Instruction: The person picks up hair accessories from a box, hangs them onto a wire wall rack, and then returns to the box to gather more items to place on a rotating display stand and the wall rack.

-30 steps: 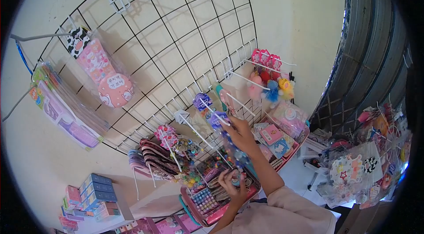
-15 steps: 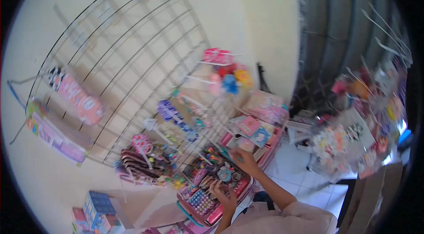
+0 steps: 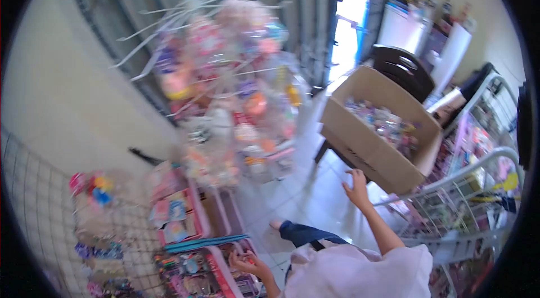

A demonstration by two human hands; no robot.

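My left hand [image 3: 247, 264] is at the right edge of an open pink case [image 3: 222, 267], its fingers apart with nothing visible in them. A teal band [image 3: 205, 243] lies across the cases, just behind this hand. Raised beside the front left side of a large cardboard box [image 3: 374, 164], my right hand [image 3: 355, 187] has its fingers spread and curved and holds nothing. Many small wrapped items [image 3: 382, 123] lie inside the box.
A rack hung with bagged hair accessories [image 3: 225, 90] stands behind the cases. At the left is a wire grid [image 3: 34, 185] with hanging items. A dark chair [image 3: 405, 70] stands behind the box, and a white wire basket [image 3: 450, 202] is at the right.
The view has swung to the right, bringing the cardboard box and baskets into sight. My right hand has left the pink case for the box's side. My left hand has shifted to the case's right edge.
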